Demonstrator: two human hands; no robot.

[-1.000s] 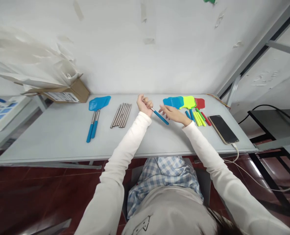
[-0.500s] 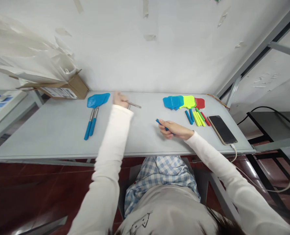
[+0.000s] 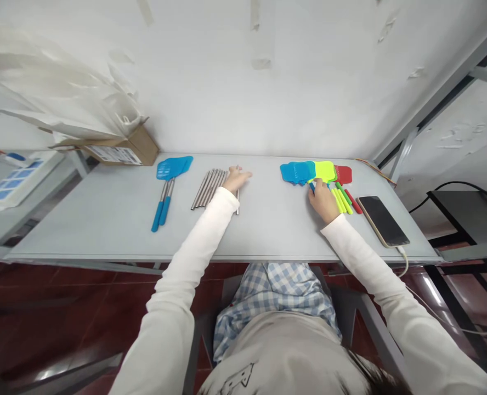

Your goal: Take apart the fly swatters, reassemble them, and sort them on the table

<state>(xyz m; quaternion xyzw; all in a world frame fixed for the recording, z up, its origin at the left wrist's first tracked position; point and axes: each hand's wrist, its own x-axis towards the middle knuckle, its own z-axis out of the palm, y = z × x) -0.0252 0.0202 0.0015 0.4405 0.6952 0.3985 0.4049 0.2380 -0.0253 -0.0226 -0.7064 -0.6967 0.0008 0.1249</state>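
Note:
My left hand [image 3: 237, 178] lies over a thin metal tube [image 3: 238, 207], fingers stretched out to the right. The tube's two ends show above and below the hand. Left of it, several metal tubes [image 3: 209, 189] lie side by side at a slant. My right hand [image 3: 324, 200] has its fingers closed on a blue handle [image 3: 311, 187] beside the coloured handles; the hand partly covers the blue ones. Yellow-green handles [image 3: 340, 201], a green handle [image 3: 344, 194] and a red handle [image 3: 354, 201] lie just right of it.
Behind the handles lie blue spatula heads [image 3: 298, 172], yellow-green heads [image 3: 324, 170] and a red head [image 3: 344, 174]. Two blue spatulas with handles [image 3: 165, 210] lie at the left. A phone [image 3: 383, 220] with a cable lies at the right; a cardboard box [image 3: 142, 145] stands back left.
My left hand has moved right and down, its tube now on the table and the tube row uncovered. My right hand has carried the blue handle right to the other handles.

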